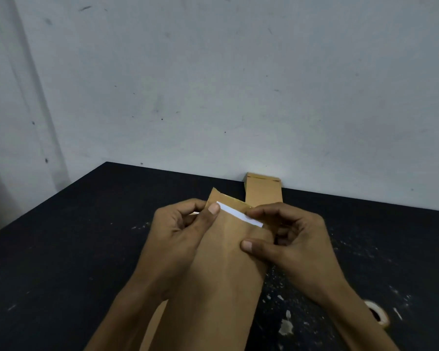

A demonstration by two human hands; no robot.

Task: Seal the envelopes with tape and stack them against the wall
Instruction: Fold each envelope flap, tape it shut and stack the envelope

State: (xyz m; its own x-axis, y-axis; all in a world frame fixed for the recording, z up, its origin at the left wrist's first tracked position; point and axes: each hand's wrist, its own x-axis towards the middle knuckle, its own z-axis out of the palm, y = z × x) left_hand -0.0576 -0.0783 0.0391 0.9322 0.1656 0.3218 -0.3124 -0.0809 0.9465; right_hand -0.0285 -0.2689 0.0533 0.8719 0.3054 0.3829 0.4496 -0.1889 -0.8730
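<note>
Head view, 1 frame. I have a brown paper envelope (pixel 228 252) held up over the black table (pixel 86 236), flap end away from me, both hands on its upper part. Left hand (pixel 178 231) pinches the left corner, thumb tip at the end of a white strip (pixel 240 215) running across the mouth under the open flap; I cannot tell whether that strip is tape backing or a sheet inside. Right hand (pixel 287 239) grips the right edge, thumb pressed on the face, forefinger at the strip's right end. 1 more envelope (pixel 263 190) lies flat on the table, its far end against the wall (pixel 213 84). Judgement: thin, light, floppy paper, creases easily; best held by both corners near the flap, keeping the mouth taut while sealing.
</note>
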